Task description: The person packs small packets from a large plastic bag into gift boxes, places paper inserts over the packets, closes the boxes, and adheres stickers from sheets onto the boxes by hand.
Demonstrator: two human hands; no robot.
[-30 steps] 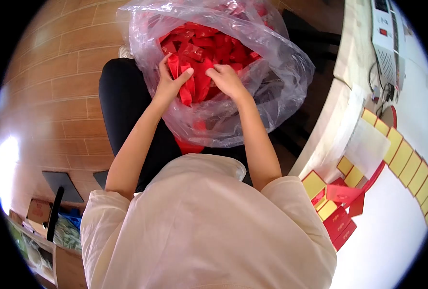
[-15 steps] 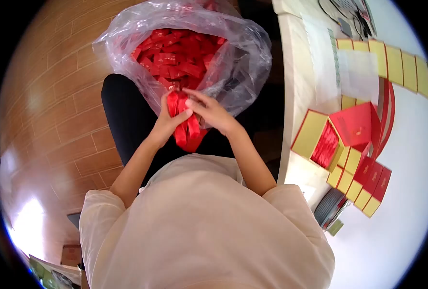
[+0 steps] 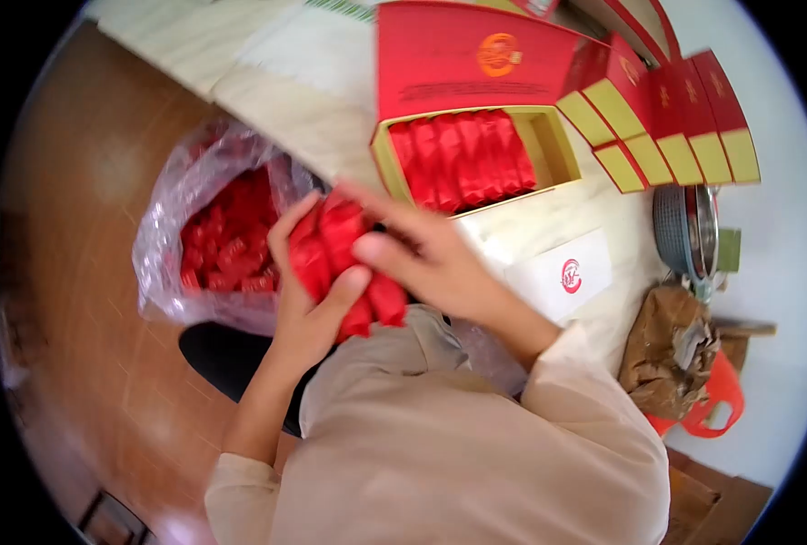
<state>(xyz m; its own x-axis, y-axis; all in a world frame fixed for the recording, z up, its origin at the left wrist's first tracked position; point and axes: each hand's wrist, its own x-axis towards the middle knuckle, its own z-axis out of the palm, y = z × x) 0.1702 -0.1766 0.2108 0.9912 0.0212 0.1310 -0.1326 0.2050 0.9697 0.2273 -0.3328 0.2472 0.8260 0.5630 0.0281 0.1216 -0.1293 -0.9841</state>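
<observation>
Glossy red oblong packets (image 3: 336,232), probably light, slippery; finger-grasped by left hand (image 3: 305,320) and right hand (image 3: 435,262); sides best held, between thumbs and fingertips.

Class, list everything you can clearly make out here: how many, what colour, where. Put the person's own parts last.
Table: 1, pale, top and right
Floor: 1, brown, left
Plastic bag: 1, clear, left
Bagged packets: many, red, inside plastic bag
Open box: 1, red and yellow, on table
Boxed packets: several, red, in open box
Small boxes: several, red and yellow, right of open box
Card: 1, white with red mark, on table
Paper: 1, brown, crumpled, right
Held packets: several, red, at the hands
Shirt: 1, beige, bottom centre
Left hand: 1, bare, gripping held packets
Right hand: 1, bare, blurred, at held packets
</observation>
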